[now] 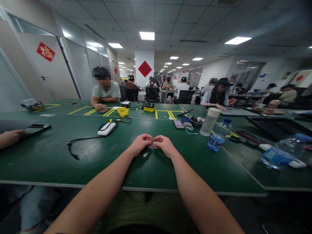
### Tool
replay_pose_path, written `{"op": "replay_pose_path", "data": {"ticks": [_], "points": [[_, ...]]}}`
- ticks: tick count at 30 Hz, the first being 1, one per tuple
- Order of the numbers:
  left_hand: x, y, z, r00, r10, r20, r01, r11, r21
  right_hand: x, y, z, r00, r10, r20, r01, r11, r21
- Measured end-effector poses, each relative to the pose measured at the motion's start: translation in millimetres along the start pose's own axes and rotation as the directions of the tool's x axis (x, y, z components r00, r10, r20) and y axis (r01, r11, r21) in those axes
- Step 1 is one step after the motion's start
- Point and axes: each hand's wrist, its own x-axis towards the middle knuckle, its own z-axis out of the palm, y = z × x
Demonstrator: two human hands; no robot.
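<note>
Both my hands are held close together above the green table (102, 165), fingertips facing each other with a narrow gap. My left hand (141, 145) is closed in a pinch, with a small orange-red piece (151, 141) showing at its fingertips; its kind is too small to tell. Opposite it, my right hand (163, 145) is also pinched closed. What it holds, if anything, is hidden by the fingers.
Left of my hands lies a white power bank (106, 129) with a black cable. To the right stand a frosted bottle (210, 123) and a water bottle (219, 136). Yellow trays (122, 112) sit farther back. A person (106, 87) sits opposite; another's hand (11, 138) is at left.
</note>
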Motion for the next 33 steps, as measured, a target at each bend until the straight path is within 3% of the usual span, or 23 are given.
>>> {"op": "replay_pose_path", "data": {"ticks": [8, 16, 21, 25, 33], "points": [[-0.5, 1.1, 0.9, 0.998, 0.06, -0.006, -0.06, 0.994, 0.094, -1.2, -1.5, -1.5, 0.992, -0.126, 0.019, 0.127, 0.969, -0.214], [0.9, -1.2, -0.4, 0.998, 0.058, 0.017, -0.059, 0.997, 0.051, -0.7, -2.6, 0.6, 0.99, -0.137, 0.026, 0.14, 0.981, -0.132], [0.4, -0.4, -0.1, 1.0, -0.003, 0.002, 0.003, 1.0, 0.003, 1.0, -3.0, -0.9, 1.0, -0.019, -0.007, 0.019, 0.999, -0.036], [-2.2, 1.8, 0.8, 0.996, -0.059, 0.064, 0.062, 0.998, -0.034, 0.7, -5.0, -3.6, 0.991, 0.136, 0.001, -0.135, 0.987, 0.091], [-3.1, 4.9, 1.7, 0.979, -0.137, 0.151, 0.169, 0.959, -0.227, -1.0, -12.1, -6.8, 0.957, 0.268, 0.11, -0.289, 0.915, 0.283]]}}
